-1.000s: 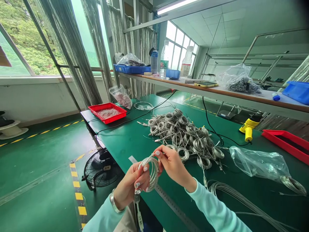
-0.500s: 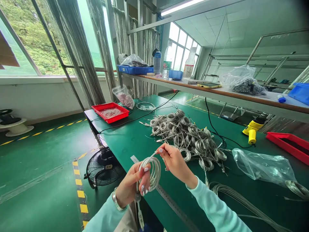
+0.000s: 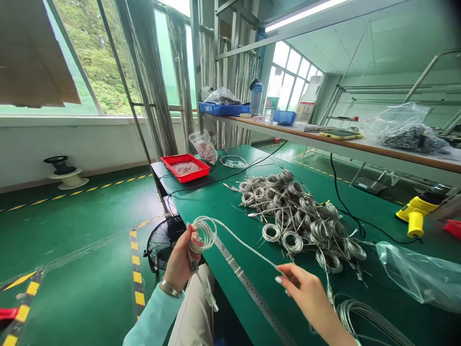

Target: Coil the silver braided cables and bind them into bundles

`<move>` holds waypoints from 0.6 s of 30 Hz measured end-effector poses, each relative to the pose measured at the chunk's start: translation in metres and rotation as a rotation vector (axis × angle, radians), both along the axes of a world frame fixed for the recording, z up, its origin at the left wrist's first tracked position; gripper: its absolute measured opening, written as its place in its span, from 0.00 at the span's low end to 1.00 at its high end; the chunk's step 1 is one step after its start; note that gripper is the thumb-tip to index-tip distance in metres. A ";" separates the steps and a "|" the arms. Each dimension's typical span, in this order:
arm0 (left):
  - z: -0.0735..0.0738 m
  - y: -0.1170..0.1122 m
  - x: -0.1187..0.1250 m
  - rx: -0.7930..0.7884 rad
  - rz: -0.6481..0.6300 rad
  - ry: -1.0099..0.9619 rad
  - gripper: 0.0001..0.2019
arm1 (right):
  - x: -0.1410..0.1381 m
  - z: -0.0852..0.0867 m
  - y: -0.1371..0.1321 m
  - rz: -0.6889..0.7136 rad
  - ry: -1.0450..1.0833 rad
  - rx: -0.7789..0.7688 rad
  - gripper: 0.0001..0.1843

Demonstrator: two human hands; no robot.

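Fingers [image 3: 187, 234] of the left hand [image 3: 178, 263] were closed around 1 side of a pale cable coil [image 3: 211, 236], raised above the near-left edge of the green bench [image 3: 201, 204]. A single strand [image 3: 252, 250] arched from the coil to the right hand [image 3: 308, 290], whose fingers pinched it over the bench. Below the left hand hung a connector end [image 3: 209, 294], in front of a trouser leg [image 3: 192, 319]. Between the 2 hands, a long ruler [image 3: 248, 283] lay along the bench edge. Beyond it sat a heap of coiled cables [image 3: 288, 206]. A red tray [image 3: 194, 177] stood toward the far left, well apart from a yellow tool [image 3: 415, 214] on the right. A clear plastic bag [image 3: 421, 276] lay near the heap's right side.
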State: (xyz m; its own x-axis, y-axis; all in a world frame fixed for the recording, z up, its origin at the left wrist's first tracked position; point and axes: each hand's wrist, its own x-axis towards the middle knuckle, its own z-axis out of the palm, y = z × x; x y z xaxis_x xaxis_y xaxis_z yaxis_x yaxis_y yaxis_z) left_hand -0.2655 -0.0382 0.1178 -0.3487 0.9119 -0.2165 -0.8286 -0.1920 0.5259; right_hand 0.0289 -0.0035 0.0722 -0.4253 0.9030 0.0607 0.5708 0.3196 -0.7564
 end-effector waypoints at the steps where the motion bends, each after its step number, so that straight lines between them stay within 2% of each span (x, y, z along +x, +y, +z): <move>1: -0.002 0.001 -0.001 -0.021 0.019 0.021 0.07 | 0.007 -0.002 -0.003 0.010 -0.077 0.154 0.10; 4: -0.008 0.002 0.005 -0.048 0.012 0.253 0.12 | 0.014 0.005 -0.014 0.140 -0.299 0.554 0.18; 5: -0.009 0.002 0.009 -0.034 -0.009 0.379 0.14 | 0.012 0.012 -0.019 0.216 -0.372 0.623 0.20; 7: -0.010 0.001 0.018 0.016 -0.083 0.645 0.17 | 0.002 0.031 -0.027 0.405 -0.493 0.644 0.18; 10: -0.006 -0.003 0.030 0.099 -0.261 1.019 0.17 | -0.020 0.063 -0.031 0.659 -0.530 0.497 0.07; 13: 0.000 -0.006 0.040 0.245 -0.479 1.216 0.18 | -0.040 0.089 -0.016 0.796 -0.282 0.312 0.07; 16: 0.002 -0.009 0.049 0.329 -0.649 1.088 0.18 | -0.051 0.099 0.007 0.808 0.147 0.140 0.17; 18: 0.001 -0.010 0.053 0.288 -0.635 0.911 0.17 | -0.054 0.099 0.020 0.701 0.297 0.053 0.21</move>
State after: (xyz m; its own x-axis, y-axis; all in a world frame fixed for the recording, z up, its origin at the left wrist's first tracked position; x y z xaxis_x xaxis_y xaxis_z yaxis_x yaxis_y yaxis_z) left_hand -0.2128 -0.0478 0.1188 0.2717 0.9541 0.1261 -0.1534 -0.0864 0.9844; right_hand -0.0251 0.0165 0.1714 -0.8572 0.4201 0.2978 -0.0044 0.5723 -0.8200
